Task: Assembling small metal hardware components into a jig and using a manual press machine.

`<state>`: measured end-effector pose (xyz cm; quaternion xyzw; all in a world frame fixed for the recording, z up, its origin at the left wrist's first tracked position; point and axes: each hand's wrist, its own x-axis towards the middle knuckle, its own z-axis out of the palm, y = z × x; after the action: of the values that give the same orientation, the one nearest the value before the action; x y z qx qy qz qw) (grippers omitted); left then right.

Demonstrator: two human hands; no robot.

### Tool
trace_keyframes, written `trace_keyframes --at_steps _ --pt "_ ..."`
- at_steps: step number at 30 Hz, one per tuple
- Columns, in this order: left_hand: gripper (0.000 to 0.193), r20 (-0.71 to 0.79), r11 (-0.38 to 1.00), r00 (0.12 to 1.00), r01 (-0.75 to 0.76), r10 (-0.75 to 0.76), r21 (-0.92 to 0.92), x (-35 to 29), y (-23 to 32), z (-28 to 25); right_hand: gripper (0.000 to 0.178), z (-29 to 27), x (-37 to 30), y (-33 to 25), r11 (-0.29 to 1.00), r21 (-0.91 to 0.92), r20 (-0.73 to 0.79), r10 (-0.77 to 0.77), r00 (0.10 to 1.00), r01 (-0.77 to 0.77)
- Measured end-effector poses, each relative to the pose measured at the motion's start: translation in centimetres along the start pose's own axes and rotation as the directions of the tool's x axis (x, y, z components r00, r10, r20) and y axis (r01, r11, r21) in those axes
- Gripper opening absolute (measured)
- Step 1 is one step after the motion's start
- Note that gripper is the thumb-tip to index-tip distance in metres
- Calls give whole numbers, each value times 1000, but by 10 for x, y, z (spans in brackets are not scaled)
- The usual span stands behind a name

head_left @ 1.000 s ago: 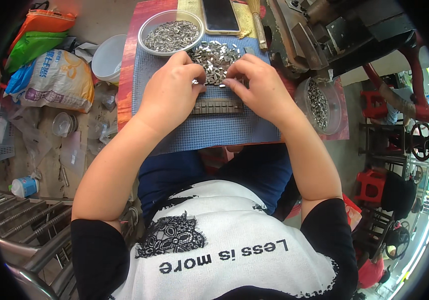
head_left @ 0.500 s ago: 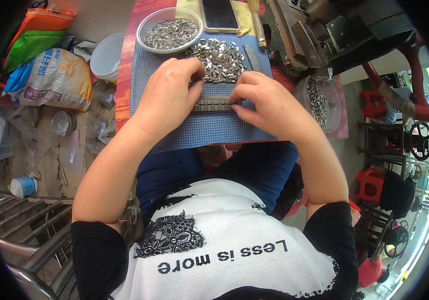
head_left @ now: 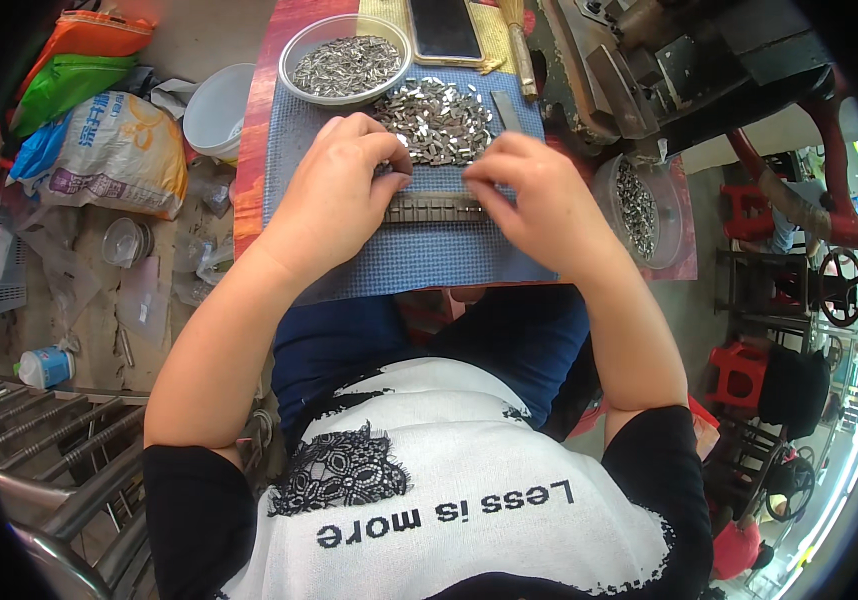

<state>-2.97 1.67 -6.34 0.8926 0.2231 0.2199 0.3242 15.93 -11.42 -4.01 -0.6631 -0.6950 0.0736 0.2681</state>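
A slotted metal bar (head_left: 436,209) lies crosswise on a blue textured mat (head_left: 449,262), with a row of dark notches along its near side. My left hand (head_left: 341,190) is over the bar's left end, fingers curled and thumb close to the index finger. Above the right end is my right hand (head_left: 537,190), its thumb and fingertips drawn together. Whatever either set of fingertips may hold is too small or hidden to make out. Just beyond the bar, between the hands, spreads a pile of small shiny metal pieces (head_left: 436,122).
A clear plastic bowl (head_left: 347,99) of similar pieces stands behind my left hand. Farther back are a phone (head_left: 445,30), a brush (head_left: 520,50) and a flat metal strip (head_left: 505,111). At right, a clear tub (head_left: 671,225) of pieces sits below a dark machine (head_left: 639,85).
My right hand has risen slightly off the bar's right end, its fingertips shifting away from me. The bar's notches look darker now. My left hand stays nearly in place.
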Motion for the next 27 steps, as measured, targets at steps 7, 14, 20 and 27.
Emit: trace_keyframes --at_steps 7,14,20,27 --pt "14 16 989 999 34 -37 142 -2 -7 1 7 17 16 15 982 -166 -55 -103 993 92" --pt "13 19 992 997 67 -69 107 1 -4 4 11 12 20 18 982 -127 0 -141 990 140" --pt "14 99 984 990 117 -104 -132 -2 0 -7 13 0 4 -3 991 79 200 -126 972 112" --pt "13 143 998 990 28 -19 -59 -5 8 -6 11 5 3 -5 989 7 120 -147 982 147"
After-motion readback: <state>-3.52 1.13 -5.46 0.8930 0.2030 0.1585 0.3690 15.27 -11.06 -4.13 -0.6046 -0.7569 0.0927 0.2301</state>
